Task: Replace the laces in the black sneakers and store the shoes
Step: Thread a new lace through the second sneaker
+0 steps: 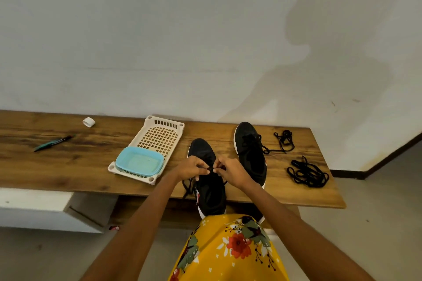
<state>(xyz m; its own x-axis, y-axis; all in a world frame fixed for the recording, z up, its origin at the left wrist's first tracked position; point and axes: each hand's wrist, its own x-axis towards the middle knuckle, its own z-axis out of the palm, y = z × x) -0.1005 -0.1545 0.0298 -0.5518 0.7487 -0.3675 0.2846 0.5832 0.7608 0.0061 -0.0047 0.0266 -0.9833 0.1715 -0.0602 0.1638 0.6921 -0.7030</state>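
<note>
Two black sneakers stand on the wooden bench [68, 166], toes toward the wall. The near sneaker [211, 191] overhangs the front edge. Over its tongue, my left hand [194, 167] and my right hand [230, 170] each pinch the black lace [211, 168] between fingertips; loose lace ends [187, 187] hang off its left side. The far sneaker [251, 153] sits to the right with its lace loosely threaded. Two loose black laces lie further right: a small bundle [285, 140] and a larger coil [307, 173].
A white perforated tray [159, 137] holds a light blue tub [139, 162] left of the shoes. A green pen [52, 143] and a small white cap [88, 122] lie far left. The wall runs directly behind the bench. My yellow floral clothing [228, 251] fills the bottom.
</note>
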